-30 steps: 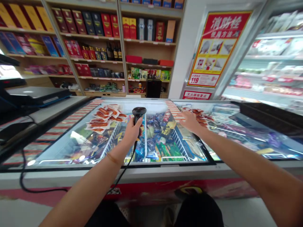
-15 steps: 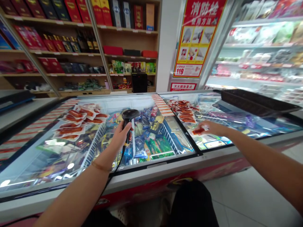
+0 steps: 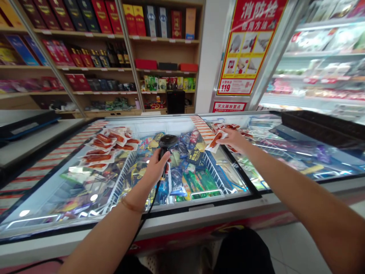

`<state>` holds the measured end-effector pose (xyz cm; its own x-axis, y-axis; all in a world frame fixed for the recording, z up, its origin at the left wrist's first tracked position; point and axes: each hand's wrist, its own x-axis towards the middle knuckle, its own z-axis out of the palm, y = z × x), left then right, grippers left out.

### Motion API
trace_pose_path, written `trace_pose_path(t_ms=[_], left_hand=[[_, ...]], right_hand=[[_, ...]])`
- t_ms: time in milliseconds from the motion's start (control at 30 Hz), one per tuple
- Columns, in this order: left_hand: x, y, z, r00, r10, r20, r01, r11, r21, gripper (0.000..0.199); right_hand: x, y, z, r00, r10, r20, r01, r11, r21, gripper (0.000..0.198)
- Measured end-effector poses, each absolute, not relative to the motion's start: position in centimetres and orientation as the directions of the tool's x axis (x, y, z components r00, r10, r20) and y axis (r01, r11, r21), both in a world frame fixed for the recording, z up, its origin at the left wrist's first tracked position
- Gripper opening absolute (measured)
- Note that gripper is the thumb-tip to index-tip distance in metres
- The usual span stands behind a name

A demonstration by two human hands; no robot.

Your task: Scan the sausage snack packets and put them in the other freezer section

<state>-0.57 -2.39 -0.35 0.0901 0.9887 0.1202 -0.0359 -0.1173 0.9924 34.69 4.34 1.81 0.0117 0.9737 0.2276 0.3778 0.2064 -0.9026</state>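
My left hand is wrapped round the handle of a black barcode scanner, its cable trailing down over the freezer's front edge. The scanner is held above the freezer's glass top. My right hand pinches a clear packet of reddish-brown sausage in the air near the middle divider. Behind that hand lies a pile of similar sausage packets, partly hidden by it. Another group of sausage packets rests on the glass to the left of the scanner.
Under the glass of the chest freezer are wire baskets with colourful frozen packs. A dark tray stands on the right side. Shelves of boxes and bottles line the back. A dark device sits at the left.
My right hand has brought the sausage packet left and upward, from the right glass panel toward the scanner. The view has turned slightly left; my left hand still holds the scanner.
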Motion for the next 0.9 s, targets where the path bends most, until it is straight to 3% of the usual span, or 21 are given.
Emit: trace_pose_path(t_ms=[67,133,267,367,500,700,900], left_hand=[[-0.8,-2.1,-0.5,0.059,0.99,0.125,-0.052,-0.122,0.991,0.048],[-1.0,-1.9,-0.7,0.023,0.992,0.125,-0.062,-0.124,0.99,0.05],[-1.2,-1.4,-1.0,0.009,0.994,0.106,-0.065,-0.105,0.992,0.048],[-1.1,-1.3,-1.1,0.006,0.996,0.087,-0.071,-0.086,0.994,0.049],[-1.0,-1.4,-1.1,-0.004,0.998,0.064,-0.066,-0.064,0.996,0.051],[-1.2,-2.1,-0.6,0.058,0.996,0.07,-0.022,-0.069,0.997,0.049],[-1.3,-2.2,-0.4,0.098,0.992,0.075,0.038,-0.079,0.996,0.052]], right_hand=[[30.0,6.8,1.2,-0.099,0.957,0.274,0.336,0.291,-0.896,0.064],[25.5,8.8,0.4,-0.171,0.94,0.294,0.435,0.34,-0.834,0.06],[19.5,10.1,-1.6,-0.295,0.881,0.369,0.756,0.452,-0.473,0.048],[18.7,9.7,-3.0,-0.326,0.847,0.42,0.839,0.464,-0.284,0.044],[20.0,9.4,-4.0,-0.245,0.858,0.452,0.867,0.402,-0.294,0.055],[20.7,9.6,-4.0,-0.206,0.886,0.416,0.811,0.392,-0.433,0.04],[20.4,9.4,-3.8,-0.108,0.816,0.568,0.791,0.417,-0.448,0.042]])
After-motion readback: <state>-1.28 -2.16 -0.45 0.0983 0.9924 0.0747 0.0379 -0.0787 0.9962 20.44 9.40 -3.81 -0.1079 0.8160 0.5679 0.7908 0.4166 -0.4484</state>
